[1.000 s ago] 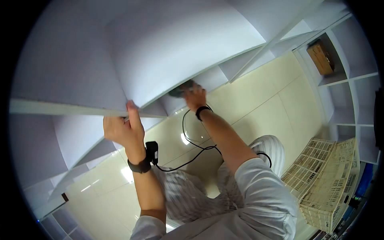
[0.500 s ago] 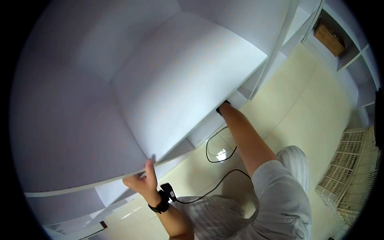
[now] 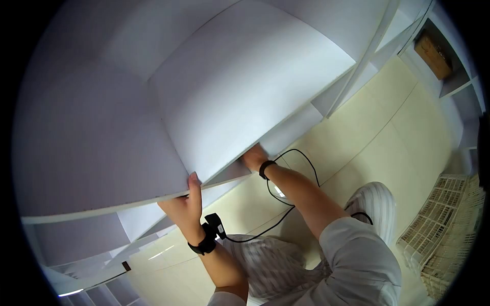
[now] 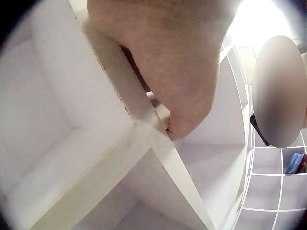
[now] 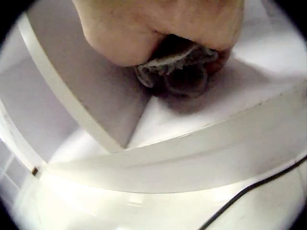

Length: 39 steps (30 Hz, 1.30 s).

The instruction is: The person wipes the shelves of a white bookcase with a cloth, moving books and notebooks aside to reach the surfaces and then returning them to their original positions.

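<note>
A white shelving unit (image 3: 255, 86) with square compartments stands before me. My left hand (image 3: 185, 213) grips the front edge of its panel (image 3: 102, 206) where two boards meet, thumb on the near face and fingers around the other side. In the left wrist view that hand (image 4: 163, 62) hides most of its own fingers. Lower down, my right hand (image 3: 254, 157) reaches into the bottom compartment, partly covered by the shelf above. The right wrist view has this hand (image 5: 158, 28) holding a bunched grey cloth (image 5: 187, 72) against the compartment floor, close to the upright divider (image 5: 91, 72).
Black cable (image 3: 306, 153) loops over the glossy tiled floor (image 3: 352, 148) by my right forearm. Pale plastic crates (image 3: 434, 219) stand at the right. A brown box (image 3: 433, 55) sits in a far-right shelf. My striped trouser leg (image 3: 375, 209) is below.
My right hand, at first near the bottom compartment's front with the cloth, went deep inside, then came back left toward the divider. The left hand kept its hold while the view shifted.
</note>
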Motion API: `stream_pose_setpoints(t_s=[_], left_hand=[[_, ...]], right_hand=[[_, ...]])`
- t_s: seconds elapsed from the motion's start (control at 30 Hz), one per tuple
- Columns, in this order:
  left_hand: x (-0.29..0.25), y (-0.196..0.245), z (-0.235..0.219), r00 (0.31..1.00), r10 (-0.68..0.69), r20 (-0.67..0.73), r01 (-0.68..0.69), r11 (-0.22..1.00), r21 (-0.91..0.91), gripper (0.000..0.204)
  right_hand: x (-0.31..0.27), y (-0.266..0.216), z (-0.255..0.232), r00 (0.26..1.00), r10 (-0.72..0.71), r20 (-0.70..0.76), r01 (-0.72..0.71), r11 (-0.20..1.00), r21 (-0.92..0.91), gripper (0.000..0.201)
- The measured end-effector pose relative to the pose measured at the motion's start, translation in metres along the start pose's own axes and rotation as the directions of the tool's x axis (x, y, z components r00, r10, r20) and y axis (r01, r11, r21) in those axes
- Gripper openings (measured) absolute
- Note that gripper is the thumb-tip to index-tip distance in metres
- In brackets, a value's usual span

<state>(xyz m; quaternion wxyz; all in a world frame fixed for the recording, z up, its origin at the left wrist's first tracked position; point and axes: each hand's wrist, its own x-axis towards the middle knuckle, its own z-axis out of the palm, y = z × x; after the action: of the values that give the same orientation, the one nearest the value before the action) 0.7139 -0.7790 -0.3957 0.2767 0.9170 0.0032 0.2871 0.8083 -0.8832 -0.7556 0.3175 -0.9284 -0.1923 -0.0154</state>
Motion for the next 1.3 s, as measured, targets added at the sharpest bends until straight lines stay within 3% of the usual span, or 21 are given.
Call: stream_pose_setpoints(t_s=[0.03,0.1,0.17,0.23,0.3,0.37,0.4,0.47,0.57,0.7,0.77,0.9,0.97,1.1,1.13,1.2,1.27,1.3], left_hand=[[0.0,0.001,-0.001,1.0,-0.007,-0.006,0.007,1.0,-0.004,0.018],[0.0,0.003,-0.004,0.999,-0.031,0.031,0.031,1.0,-0.001,0.017],[-0.001,-0.001,-0.006,1.0,-0.025,0.016,0.025,1.0,0.008,0.016],[-0.002,-0.002,-0.006,1.0,-0.02,0.004,0.02,1.0,0.016,0.015],[-0.001,0.001,-0.007,0.999,-0.039,0.021,0.038,0.998,0.052,0.015],[-0.003,0.0,-0.005,1.0,-0.007,-0.017,0.008,0.999,0.04,0.015],[-0.002,-0.002,-0.005,0.998,0.033,-0.051,-0.031,0.999,0.04,0.015],[0.003,-0.003,-0.005,0.991,0.116,-0.064,-0.109,0.989,0.102,0.014],[0.006,-0.007,0.0,0.968,0.219,-0.12,-0.198,0.966,0.169,0.015],[0.004,-0.006,0.0,0.988,0.119,-0.096,-0.11,0.989,0.098,0.017],[0.004,-0.007,0.001,0.977,0.188,-0.097,-0.174,0.975,0.138,0.017],[0.007,-0.005,-0.002,0.972,0.209,-0.106,-0.192,0.97,0.151,0.018],[0.007,-0.002,-0.004,0.985,0.143,-0.095,-0.13,0.984,0.124,0.018],[0.005,0.0,-0.006,0.993,0.094,-0.077,-0.087,0.992,0.093,0.018],[0.007,0.001,-0.007,0.99,0.111,-0.087,-0.103,0.99,0.098,0.018],[0.007,-0.001,-0.005,0.984,0.137,-0.111,-0.122,0.984,0.129,0.02],[0.006,0.0,-0.005,0.987,0.121,-0.106,-0.109,0.987,0.118,0.02],[0.007,0.0,-0.005,0.986,0.121,-0.119,-0.106,0.987,0.125,0.021]], right_hand=[[-0.01,-0.011,-0.002,1.0,-0.005,0.005,0.005,1.0,-0.008,0.045],[-0.025,-0.039,-0.009,0.956,0.294,0.005,-0.281,0.911,0.302,0.047],[-0.032,-0.05,-0.014,0.945,0.328,0.006,-0.305,0.871,0.384,0.049],[-0.038,-0.069,-0.046,0.941,0.338,0.002,-0.244,0.677,0.694,0.05],[-0.031,-0.089,-0.072,0.941,0.337,-0.02,-0.233,0.691,0.684,0.045],[-0.016,-0.109,-0.095,0.949,0.097,-0.3,0.164,0.661,0.732,0.04],[-0.013,-0.12,-0.113,0.926,-0.03,-0.376,0.279,0.724,0.63,0.037],[0.013,-0.123,-0.11,0.768,-0.201,-0.608,0.503,0.777,0.378,0.04],[0.052,-0.101,-0.105,0.806,-0.253,-0.535,0.474,0.817,0.327,0.041],[0.091,-0.049,-0.102,0.948,-0.183,-0.259,0.263,0.909,0.324,0.042],[0.093,-0.031,-0.105,0.984,-0.14,-0.111,0.168,0.934,0.315,0.043],[0.07,-0.011,-0.099,0.988,-0.121,0.099,0.087,0.951,0.297,0.044],[0.05,-0.007,-0.093,0.977,-0.127,0.17,0.073,0.954,0.289,0.045],[0.011,0.001,-0.086,0.955,-0.119,0.272,0.067,0.979,0.195,0.047],[0.003,0.008,-0.098,0.942,-0.139,0.305,0.107,0.987,0.12,0.056],[-0.003,0.037,-0.081,0.952,0.022,0.305,-0.013,0.999,-0.032,0.058],[-0.005,0.049,-0.101,0.907,0.23,0.354,-0.153,0.961,-0.232,0.058],[-0.01,0.064,-0.106,0.954,0.226,0.198,-0.183,0.96,-0.214,0.057]])
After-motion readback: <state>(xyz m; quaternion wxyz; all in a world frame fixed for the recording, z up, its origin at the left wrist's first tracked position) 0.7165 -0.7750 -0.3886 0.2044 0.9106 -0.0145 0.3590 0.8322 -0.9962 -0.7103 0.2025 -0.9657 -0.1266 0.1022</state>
